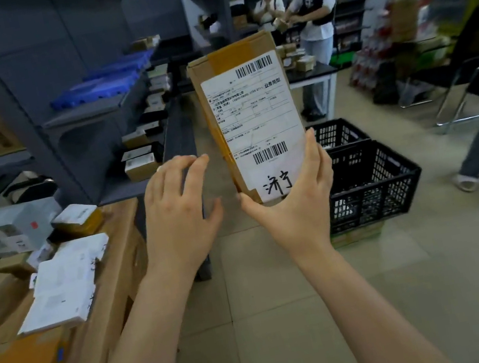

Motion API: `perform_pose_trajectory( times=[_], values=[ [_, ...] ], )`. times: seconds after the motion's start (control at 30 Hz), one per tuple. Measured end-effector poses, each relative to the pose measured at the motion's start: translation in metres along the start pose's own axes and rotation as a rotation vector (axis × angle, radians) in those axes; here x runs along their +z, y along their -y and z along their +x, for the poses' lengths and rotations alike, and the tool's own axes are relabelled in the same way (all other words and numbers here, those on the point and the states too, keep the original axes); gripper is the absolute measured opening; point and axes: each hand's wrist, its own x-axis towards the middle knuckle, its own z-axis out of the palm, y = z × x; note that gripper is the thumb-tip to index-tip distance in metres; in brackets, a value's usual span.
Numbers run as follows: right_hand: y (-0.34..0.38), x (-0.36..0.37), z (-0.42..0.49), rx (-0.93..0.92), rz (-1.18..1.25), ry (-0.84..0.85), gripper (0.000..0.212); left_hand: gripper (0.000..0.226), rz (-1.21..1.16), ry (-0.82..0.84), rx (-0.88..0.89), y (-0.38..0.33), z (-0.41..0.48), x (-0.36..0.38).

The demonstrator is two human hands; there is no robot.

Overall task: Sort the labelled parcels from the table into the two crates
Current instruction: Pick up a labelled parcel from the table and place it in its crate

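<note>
Task mid-way at best: several parcels (61, 286) are left on the wooden table (107, 348), and the contents of the two black crates (373, 183) on the floor are hard to see. The cardboard parcel (252, 115) is held upright in the air, label to camera, in front of the crates. The right hand (296, 203) grips its lower end, thumb and fingers on opposite edges. The left hand (179, 211) is just beside it, fingers spread, holding nothing.

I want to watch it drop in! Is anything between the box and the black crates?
Nothing I can see. The right hand holds the box up, and the crates sit open just past it. The left hand is beside the box, not in the way.
</note>
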Motion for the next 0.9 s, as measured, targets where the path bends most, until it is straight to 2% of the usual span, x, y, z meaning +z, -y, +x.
perform_pose_trajectory(
  times=[0.53, 0.9],
  values=[
    [-0.034, 0.009, 0.049, 0.215, -0.36, -0.372, 0.128, 0.066, -0.425, 0.142, 0.296, -0.002, 0.085, 0.115],
    [-0.059, -0.07, 0.002, 0.354, -0.598, -0.653, 0.13, 0.066, -0.697, 0.222, 0.532, -0.101, 0.068, 0.138]
  ],
)
